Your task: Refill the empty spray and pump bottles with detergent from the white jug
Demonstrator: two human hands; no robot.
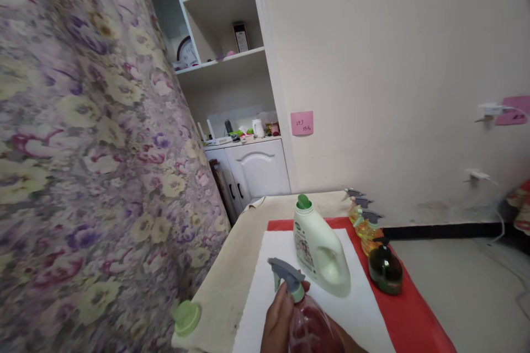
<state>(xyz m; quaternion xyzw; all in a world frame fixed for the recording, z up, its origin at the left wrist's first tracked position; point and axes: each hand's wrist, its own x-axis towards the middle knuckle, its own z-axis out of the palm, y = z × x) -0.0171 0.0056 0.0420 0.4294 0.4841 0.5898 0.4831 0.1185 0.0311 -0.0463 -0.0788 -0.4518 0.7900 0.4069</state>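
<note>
Close in front of me is a clear spray bottle (312, 326) with a grey trigger head and dark red contents. My left hand (276, 315) is closed around its left side, thumb and fingers up near the pale green collar. My right hand (345, 337) holds it from behind on the right; the bottle hides most of those fingers. Just beyond stands a large pale green detergent jug (325, 256), uncapped, with a green spout showing. A light green cap (187, 317) lies at the table's near left corner.
Along the right side, on red cloth (418, 314), stand a dark green pump bottle (386, 270) and several yellow spray bottles (368, 231). White paper (256, 292) lies under the jug. A floral curtain (91, 149) hangs left; the wall (372, 66) is behind.
</note>
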